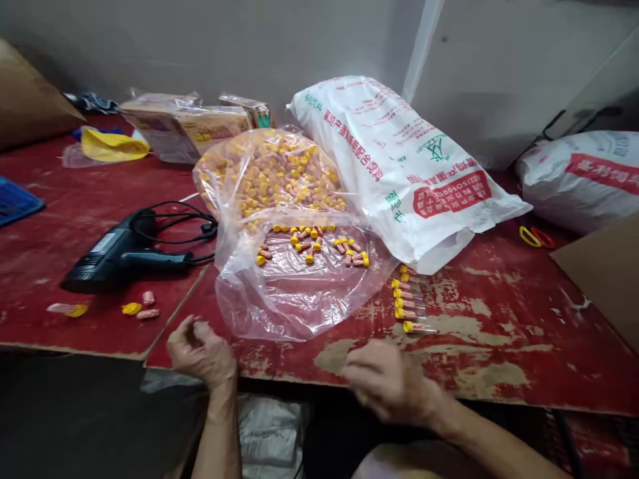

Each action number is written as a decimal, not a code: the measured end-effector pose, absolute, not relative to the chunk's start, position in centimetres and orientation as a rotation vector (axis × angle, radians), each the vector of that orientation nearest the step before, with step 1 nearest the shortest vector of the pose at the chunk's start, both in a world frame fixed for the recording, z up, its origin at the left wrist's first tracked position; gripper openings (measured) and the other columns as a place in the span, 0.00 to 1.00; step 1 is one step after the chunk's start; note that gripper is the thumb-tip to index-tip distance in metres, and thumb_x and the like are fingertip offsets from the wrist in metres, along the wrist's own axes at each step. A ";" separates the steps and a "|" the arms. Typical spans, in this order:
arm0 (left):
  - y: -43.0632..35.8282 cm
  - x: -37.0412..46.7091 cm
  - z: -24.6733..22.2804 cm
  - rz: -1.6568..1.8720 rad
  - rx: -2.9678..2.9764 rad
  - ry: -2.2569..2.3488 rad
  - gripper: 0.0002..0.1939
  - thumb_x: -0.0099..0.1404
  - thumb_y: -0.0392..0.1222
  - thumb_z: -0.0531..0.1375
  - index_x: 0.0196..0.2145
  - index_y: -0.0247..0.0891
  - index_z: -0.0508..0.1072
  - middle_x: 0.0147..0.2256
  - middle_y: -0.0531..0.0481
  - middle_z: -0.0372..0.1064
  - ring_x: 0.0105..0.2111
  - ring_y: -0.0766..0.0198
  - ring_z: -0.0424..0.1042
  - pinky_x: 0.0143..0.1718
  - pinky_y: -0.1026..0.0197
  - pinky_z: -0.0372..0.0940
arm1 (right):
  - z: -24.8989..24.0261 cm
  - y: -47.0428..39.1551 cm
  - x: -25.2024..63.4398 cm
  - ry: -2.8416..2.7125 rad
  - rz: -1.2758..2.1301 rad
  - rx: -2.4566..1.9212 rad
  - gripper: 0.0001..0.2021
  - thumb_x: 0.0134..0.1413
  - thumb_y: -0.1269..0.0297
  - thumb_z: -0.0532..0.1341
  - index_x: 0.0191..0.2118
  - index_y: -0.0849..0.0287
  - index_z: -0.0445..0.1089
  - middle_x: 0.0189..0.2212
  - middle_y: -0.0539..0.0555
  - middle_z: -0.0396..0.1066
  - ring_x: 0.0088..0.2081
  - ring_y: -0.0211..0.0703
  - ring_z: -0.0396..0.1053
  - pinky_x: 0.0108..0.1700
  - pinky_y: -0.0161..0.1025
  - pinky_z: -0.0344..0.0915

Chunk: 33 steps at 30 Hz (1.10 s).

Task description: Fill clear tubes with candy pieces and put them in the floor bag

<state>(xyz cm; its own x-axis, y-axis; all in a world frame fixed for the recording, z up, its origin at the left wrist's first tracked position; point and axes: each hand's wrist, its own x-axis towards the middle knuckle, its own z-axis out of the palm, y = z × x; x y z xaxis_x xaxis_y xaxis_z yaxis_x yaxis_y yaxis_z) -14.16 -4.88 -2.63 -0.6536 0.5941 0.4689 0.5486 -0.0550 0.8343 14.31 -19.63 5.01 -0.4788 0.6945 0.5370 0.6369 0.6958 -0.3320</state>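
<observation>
The clear plastic bag [239, 299] lies near the middle of the red, worn surface [499, 386], its loose front part spread toward me. Its back part bulges with many small yellow-capped tubes [284, 173]; a scattering of the same tubes shows through the flatter front part.

My left hand [202, 352] is at the near edge, in front of the bag and to its left. Its fingers are curled, and I cannot tell whether they grip anything. My right hand [387, 379] is in front of the bag and to its right, blurred and loosely curled; its grasp, too, I cannot tell.

To the right of the bag I see a column of capped tubes [405, 303], caps facing left, the nearest one lying a little apart. A large white printed sack [359, 146] leans against the bag from behind and the right. Farther right are yellow and red scissors [530, 236], a second white sack [589, 173] and a cardboard piece [604, 273].

To the left of the bag lies a dark heat gun [107, 256] with its cord looped. Nearer me than the heat gun are a capped tube [67, 309], a yellow cap [132, 309] and two pink pieces [148, 314]. Wrapped packets [170, 126] stand behind the bag, to its left.
</observation>
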 end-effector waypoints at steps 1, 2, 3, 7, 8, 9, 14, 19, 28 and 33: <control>-5.7 -13.3 -2.3 1.869 1.404 2.236 0.14 0.62 0.40 0.54 0.43 0.32 0.72 0.38 0.39 0.71 0.40 0.54 0.71 0.44 0.48 0.67 | 4.7 -20.3 17.3 -2.159 0.058 -1.129 0.09 0.58 0.72 0.52 0.41 0.61 0.68 0.35 0.55 0.72 0.34 0.38 0.67 0.35 0.36 0.63; -6.6 -12.3 -2.1 1.876 1.527 2.291 0.14 0.62 0.38 0.54 0.44 0.31 0.72 0.40 0.37 0.71 0.43 0.51 0.70 0.46 0.47 0.65 | 4.1 -20.9 20.2 -2.055 -0.021 -1.237 0.11 0.58 0.72 0.52 0.43 0.60 0.68 0.38 0.57 0.72 0.38 0.39 0.69 0.38 0.36 0.65; -7.5 -11.0 -2.0 1.865 1.659 2.285 0.15 0.62 0.37 0.54 0.46 0.31 0.72 0.42 0.35 0.70 0.44 0.49 0.69 0.46 0.45 0.65 | 3.1 -21.5 23.0 -1.950 -0.057 -1.394 0.12 0.58 0.72 0.52 0.44 0.59 0.69 0.40 0.57 0.72 0.41 0.40 0.69 0.40 0.37 0.66; -10.2 -5.2 -3.2 1.600 2.171 1.898 0.15 0.64 0.36 0.53 0.48 0.34 0.70 0.41 0.38 0.70 0.42 0.52 0.69 0.43 0.49 0.66 | -1.6 -23.5 30.9 -1.477 -0.051 -1.817 0.13 0.59 0.67 0.51 0.42 0.58 0.71 0.40 0.56 0.73 0.41 0.42 0.71 0.42 0.39 0.67; -10.4 -4.0 -3.6 1.492 2.277 1.811 0.14 0.63 0.36 0.53 0.47 0.34 0.70 0.39 0.39 0.71 0.41 0.53 0.69 0.44 0.49 0.65 | -2.6 -23.7 31.9 -1.404 -0.018 -1.860 0.13 0.59 0.66 0.50 0.42 0.58 0.71 0.40 0.56 0.73 0.41 0.42 0.71 0.43 0.39 0.67; -10.5 -3.1 -4.0 1.381 2.363 1.755 0.14 0.63 0.37 0.53 0.46 0.34 0.70 0.38 0.40 0.71 0.40 0.54 0.69 0.45 0.50 0.64 | -3.3 -23.8 32.5 -1.366 0.010 -1.888 0.14 0.59 0.65 0.50 0.41 0.58 0.72 0.41 0.56 0.73 0.41 0.43 0.71 0.43 0.39 0.67; -10.0 -2.0 -4.4 1.042 2.490 1.844 0.15 0.65 0.39 0.50 0.43 0.32 0.71 0.32 0.42 0.70 0.34 0.55 0.69 0.40 0.54 0.62 | -4.4 -23.4 32.7 -1.515 0.028 -2.003 0.13 0.60 0.65 0.50 0.39 0.58 0.73 0.40 0.54 0.72 0.37 0.40 0.69 0.36 0.36 0.61; -10.4 -2.2 -3.9 0.841 2.589 1.921 0.15 0.64 0.40 0.49 0.41 0.32 0.71 0.34 0.39 0.71 0.35 0.54 0.68 0.41 0.55 0.62 | -4.1 -23.3 32.7 -1.570 0.068 -1.994 0.12 0.60 0.68 0.51 0.37 0.57 0.72 0.37 0.52 0.71 0.37 0.39 0.67 0.36 0.36 0.56; -10.0 -1.4 -3.1 0.749 2.673 1.903 0.15 0.64 0.43 0.48 0.39 0.34 0.70 0.34 0.39 0.71 0.35 0.53 0.69 0.41 0.53 0.63 | -4.2 -23.1 32.5 -1.575 0.057 -2.058 0.06 0.57 0.70 0.54 0.34 0.57 0.68 0.36 0.53 0.68 0.38 0.42 0.62 0.40 0.39 0.52; -9.9 -1.5 -2.9 0.771 2.678 1.890 0.14 0.64 0.45 0.47 0.38 0.35 0.69 0.33 0.40 0.71 0.34 0.53 0.69 0.40 0.53 0.62 | -4.3 -23.0 32.1 -1.574 -0.026 -2.071 0.05 0.54 0.72 0.56 0.34 0.56 0.67 0.35 0.52 0.67 0.36 0.42 0.60 0.40 0.40 0.52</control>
